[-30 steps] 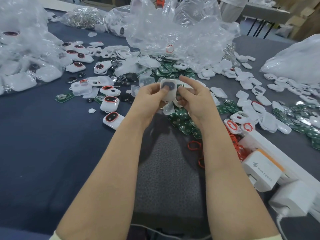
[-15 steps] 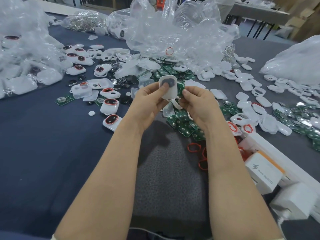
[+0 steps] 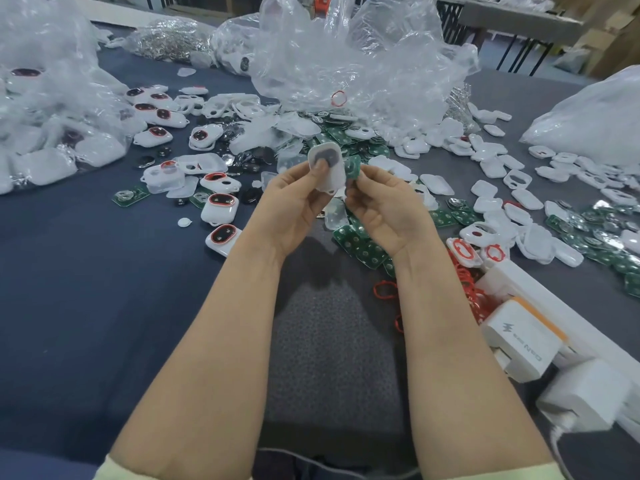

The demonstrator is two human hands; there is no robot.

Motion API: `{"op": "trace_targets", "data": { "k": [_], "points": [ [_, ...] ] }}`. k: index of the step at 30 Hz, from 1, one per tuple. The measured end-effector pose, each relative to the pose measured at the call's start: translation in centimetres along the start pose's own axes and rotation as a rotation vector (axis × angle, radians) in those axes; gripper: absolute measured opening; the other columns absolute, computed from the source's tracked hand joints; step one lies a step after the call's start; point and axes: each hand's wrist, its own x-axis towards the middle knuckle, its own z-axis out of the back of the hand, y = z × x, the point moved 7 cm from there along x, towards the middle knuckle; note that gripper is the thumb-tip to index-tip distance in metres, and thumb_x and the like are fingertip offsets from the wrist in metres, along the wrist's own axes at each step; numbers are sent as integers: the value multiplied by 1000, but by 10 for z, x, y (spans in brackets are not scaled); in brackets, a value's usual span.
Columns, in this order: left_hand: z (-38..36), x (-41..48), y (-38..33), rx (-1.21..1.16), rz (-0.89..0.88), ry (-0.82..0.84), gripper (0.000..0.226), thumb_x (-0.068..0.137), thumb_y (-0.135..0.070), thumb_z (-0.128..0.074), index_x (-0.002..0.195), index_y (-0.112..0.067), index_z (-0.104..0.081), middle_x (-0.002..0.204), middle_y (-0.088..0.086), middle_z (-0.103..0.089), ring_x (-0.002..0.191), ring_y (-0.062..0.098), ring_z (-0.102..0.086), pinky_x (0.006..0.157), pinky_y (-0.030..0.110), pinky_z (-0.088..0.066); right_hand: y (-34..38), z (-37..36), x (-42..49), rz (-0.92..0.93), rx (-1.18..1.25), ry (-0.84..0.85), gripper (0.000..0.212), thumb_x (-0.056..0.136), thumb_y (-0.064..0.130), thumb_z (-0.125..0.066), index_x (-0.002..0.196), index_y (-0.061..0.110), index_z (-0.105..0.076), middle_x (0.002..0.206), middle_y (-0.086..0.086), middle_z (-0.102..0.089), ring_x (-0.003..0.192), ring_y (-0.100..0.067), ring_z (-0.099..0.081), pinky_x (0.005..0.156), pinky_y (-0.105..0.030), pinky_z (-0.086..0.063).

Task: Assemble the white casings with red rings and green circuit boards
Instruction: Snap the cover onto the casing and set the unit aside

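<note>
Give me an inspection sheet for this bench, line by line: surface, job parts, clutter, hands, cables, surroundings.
Surface: dark blue cloth, parts strewn across it.
Job's things: white casing held up, green circuit board beside it; loose red rings by the right forearm; finished casings at left.
Clutter: crumpled clear plastic bags at back; white charger lower right.
Hands: left hand grips the white casing, thumb on its dark centre; right hand pinches the green circuit board.
Cables: one white lead at lower right.
Surroundings: another table and cardboard boxes behind.
</note>
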Motion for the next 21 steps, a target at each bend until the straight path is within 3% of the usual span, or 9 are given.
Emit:
{"op": "trace_targets", "data": {
  "k": [2, 5, 9, 12, 15, 21],
  "points": [
    [3, 0, -1, 16, -13, -22, 18, 97, -3, -48, 93, -5, -65, 77, -1, -73, 73, 6, -67, 71, 17, -55, -2, 2, 2, 44, -96, -65, 17, 95, -3, -48, 88, 7, -60, 67, 0, -65, 58, -6, -57, 60, -16, -51],
    [7, 0, -1, 57, -20, -90, 16, 96, -3, -50, 92, -5, -65, 71, -5, -72, 67, 3, -67, 65, 15, -54, 4, 15, 3, 161, -454, -256, 13, 95, 1, -52, 99, 11, -59, 83, -7, -66, 64, -9, -58, 62, -19, -50],
    [8, 1, -1, 149, -34, -118, 13, 96, -6, -51, 97, -4, -64, 67, -8, -71, 62, 0, -65, 60, 13, -51, 21, 20, 0, 293, -875, -421, 24, 96, 19, -50, 113, 11, -66, 112, -3, -67, 100, -13, -61, 90, -25, -47],
    [7, 3, 0, 197, -42, -117, 14, 97, -7, -51, 102, -5, -64, 71, -8, -71, 66, 1, -65, 63, 14, -52, 16, 14, 2, 232, -781, -307, 23, 93, 32, -57, 103, 14, -68, 93, 5, -67, 79, -2, -58, 74, -19, -45],
    [5, 4, 2, 238, -43, -105, 15, 97, -8, -51, 105, -3, -63, 82, 0, -69, 76, 7, -64, 74, 17, -54, 10, 12, 4, 177, -679, -272, 6, 90, 22, -63, 85, 18, -64, 70, 7, -60, 58, 0, -52, 55, -14, -42],
    [12, 4, 0, 359, -54, -225, 24, 97, -4, -50, 117, 7, -58, 106, 21, -64, 102, 29, -62, 93, 36, -53, 19, 29, 3, 208, -517, -400, 5, 93, 12, -59, 96, 15, -60, 73, 3, -61, 49, 1, -58, 64, -25, -55]
  ]
}}
